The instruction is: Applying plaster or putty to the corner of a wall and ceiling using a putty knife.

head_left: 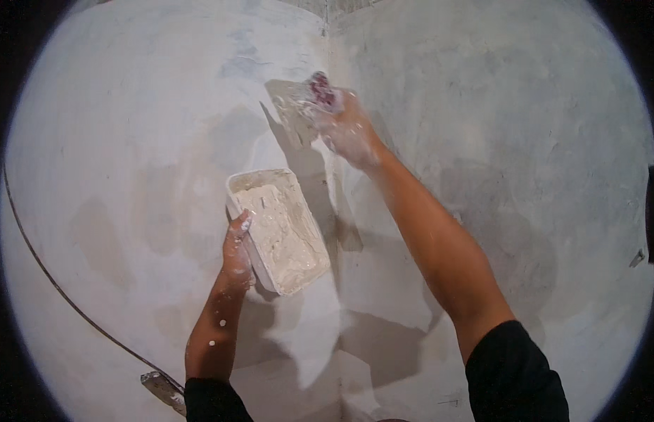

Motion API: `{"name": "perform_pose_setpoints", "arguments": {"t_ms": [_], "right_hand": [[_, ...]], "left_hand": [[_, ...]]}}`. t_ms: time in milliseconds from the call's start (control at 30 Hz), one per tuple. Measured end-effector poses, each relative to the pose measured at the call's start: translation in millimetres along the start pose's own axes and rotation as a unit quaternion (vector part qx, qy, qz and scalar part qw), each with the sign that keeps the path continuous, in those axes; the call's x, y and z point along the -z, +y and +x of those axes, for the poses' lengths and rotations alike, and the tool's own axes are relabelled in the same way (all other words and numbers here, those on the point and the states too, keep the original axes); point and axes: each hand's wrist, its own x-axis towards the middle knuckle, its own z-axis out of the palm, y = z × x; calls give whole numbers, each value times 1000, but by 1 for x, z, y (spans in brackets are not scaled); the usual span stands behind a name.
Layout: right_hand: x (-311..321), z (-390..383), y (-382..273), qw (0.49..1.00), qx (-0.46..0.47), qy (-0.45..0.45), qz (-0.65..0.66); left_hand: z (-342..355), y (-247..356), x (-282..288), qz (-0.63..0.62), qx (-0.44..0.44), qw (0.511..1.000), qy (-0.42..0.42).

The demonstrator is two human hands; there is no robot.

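My left hand grips the side of a white rectangular tub, its thumb over the rim. Pale cream plaster fills much of the tub, its surface uneven and wet. Higher up, my right hand is closed around the dark red handle of a plastering trowel, slightly smeared by motion. The trowel's wide blade lies close to the left wall beside the inner corner; whether it touches cannot be made out. Wet plaster coats the fingers and back of the right hand, and specks dot my left forearm.
Two plastered walls, a whitish left wall and a greyer right wall, meet in a vertical corner. Darker damp-looking patches mark both. A thin cable curves down the left side to a plaster-splashed piece. A small fitting sits far right.
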Motion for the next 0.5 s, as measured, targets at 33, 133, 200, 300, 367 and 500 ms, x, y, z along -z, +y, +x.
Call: {"name": "perform_pose_setpoints", "arguments": {"t_ms": [33, 133, 200, 300, 367, 500], "right_hand": [[-2, -20, -9, 999, -45, 25, 0], [7, -78, 5, 972, 14, 147, 181], [14, -113, 19, 965, 32, 155, 209], [6, -165, 41, 953, 3, 206, 220], [-1, -190, 43, 942, -26, 210, 260], [-24, -207, 52, 924, -40, 267, 270]], "left_hand": [[-2, 4, -2, 7, -1, 1000, 5], [-1, 2, -8, -7, 22, 1000, -7], [-1, 3, -8, 1, 36, 999, -4], [-2, 3, -9, 13, 46, 999, 23], [-2, 3, -10, 12, 45, 999, 17], [7, -5, 11, -42, 28, 998, 44]]}}
